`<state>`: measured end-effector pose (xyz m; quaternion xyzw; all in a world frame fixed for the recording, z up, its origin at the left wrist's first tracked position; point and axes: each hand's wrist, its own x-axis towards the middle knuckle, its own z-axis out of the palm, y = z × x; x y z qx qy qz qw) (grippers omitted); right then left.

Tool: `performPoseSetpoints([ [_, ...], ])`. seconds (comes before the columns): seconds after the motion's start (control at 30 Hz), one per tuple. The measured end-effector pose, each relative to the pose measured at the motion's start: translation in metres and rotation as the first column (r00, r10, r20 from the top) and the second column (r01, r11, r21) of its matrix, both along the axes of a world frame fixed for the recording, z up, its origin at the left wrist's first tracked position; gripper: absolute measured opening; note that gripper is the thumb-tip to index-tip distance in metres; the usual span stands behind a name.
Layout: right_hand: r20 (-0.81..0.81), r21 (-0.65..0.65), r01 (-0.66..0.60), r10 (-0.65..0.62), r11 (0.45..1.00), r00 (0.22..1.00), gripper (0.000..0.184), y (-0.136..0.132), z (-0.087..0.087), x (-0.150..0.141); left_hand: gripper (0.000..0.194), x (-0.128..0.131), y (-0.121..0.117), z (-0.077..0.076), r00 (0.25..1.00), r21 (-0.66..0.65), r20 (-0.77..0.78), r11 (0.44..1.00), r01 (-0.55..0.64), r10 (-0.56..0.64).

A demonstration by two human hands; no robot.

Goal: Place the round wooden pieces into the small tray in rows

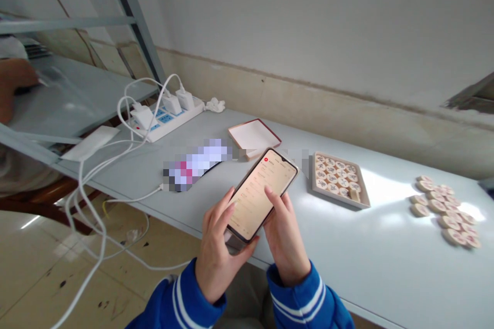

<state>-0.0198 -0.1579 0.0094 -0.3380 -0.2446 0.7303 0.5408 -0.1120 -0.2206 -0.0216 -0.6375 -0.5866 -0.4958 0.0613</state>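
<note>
Both my hands hold a smartphone (261, 191) with a lit screen over the front edge of the grey table (386, 267). My left hand (219, 247) wraps round its lower left edge, thumb lying on the screen. My right hand (284, 236) cups the right side, thumb resting on the glass. Blue sleeves with white stripes cover my wrists.
A white box (339, 181) of round wooden game pieces sits right of the phone, its red-rimmed lid (253, 136) behind. Loose pieces (447, 211) lie far right. A second, charging phone (195, 164), a power strip (165, 113) and white cables are left. Another person's hand (13, 85) shows far left.
</note>
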Motion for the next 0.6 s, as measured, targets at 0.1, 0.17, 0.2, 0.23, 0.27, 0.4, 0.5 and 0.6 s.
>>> performPoseSetpoints([
  [0.1, 0.007, -0.009, 0.006, -0.006, 1.0, 1.0, 0.05, 0.0002, 0.0002, 0.0001, 0.073, 0.0006, 0.0011, -0.0002, 1.0, 0.008, -0.006, 1.0, -0.002, 0.002],
  [0.17, 0.009, -0.008, 0.008, -0.008, 1.0, 1.0, 0.051, 0.0007, 0.0005, 0.0, 0.073, 0.0008, 0.0015, -0.0001, 1.0, 0.01, -0.011, 1.0, -0.002, 0.002],
  [0.2, 0.008, -0.005, 0.009, -0.009, 1.0, 1.0, 0.051, 0.001, 0.0007, 0.0, 0.073, 0.0009, 0.0016, 0.0, 1.0, 0.006, -0.011, 1.0, -0.003, 0.003],
  [0.23, 0.006, -0.002, 0.009, -0.009, 1.0, 1.0, 0.051, 0.0013, 0.0008, -0.0001, 0.073, 0.001, 0.0016, 0.0001, 1.0, 0.003, -0.011, 1.0, -0.004, 0.004],
  [0.27, 0.004, 0.001, 0.009, -0.009, 1.0, 1.0, 0.051, 0.0014, 0.0008, -0.0001, 0.073, 0.0011, 0.0015, 0.0003, 1.0, 0.0, -0.01, 1.0, -0.004, 0.004],
  [0.4, 0.0, 0.01, 0.007, -0.007, 1.0, 1.0, 0.051, 0.001, 0.0004, 0.0002, 0.073, 0.0015, 0.0011, 0.001, 1.0, 0.01, -0.015, 1.0, -0.003, 0.003],
  [0.5, 0.004, 0.01, 0.013, -0.013, 1.0, 1.0, 0.051, 0.0007, 0.0, 0.0008, 0.072, 0.0018, 0.0011, 0.0011, 1.0, 0.01, -0.024, 1.0, -0.004, 0.005],
  [0.6, 0.017, 0.025, 0.008, -0.009, 1.0, 1.0, 0.052, 0.0009, -0.0002, 0.0012, 0.072, 0.002, 0.0012, 0.0009, 1.0, 0.004, -0.023, 1.0, -0.008, 0.008],
])
